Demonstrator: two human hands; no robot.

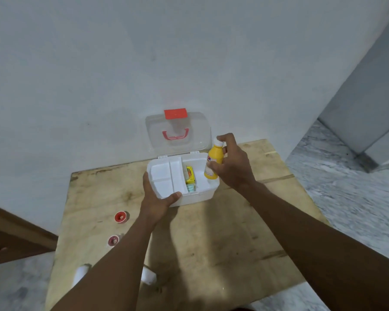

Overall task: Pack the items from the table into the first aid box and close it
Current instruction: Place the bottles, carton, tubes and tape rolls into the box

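Fingers [225, 138] of the right hand [234, 167] curl round a yellow bottle [214, 160] over the open box [190, 199] at the tabletop's [211, 243] far edge, the left hand [154, 198] gripping its near corner; a packet [190, 175] lies inside, while small items [121, 217] by the left and near edges remain unpacked.

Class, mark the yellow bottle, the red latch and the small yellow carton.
yellow bottle [215, 157]: head view, on its body.
red latch [175, 114]: head view, on its middle.
yellow carton [190, 175]: head view, on its top face.

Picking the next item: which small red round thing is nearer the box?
The brighter red one; the duller one lies farther from the box.
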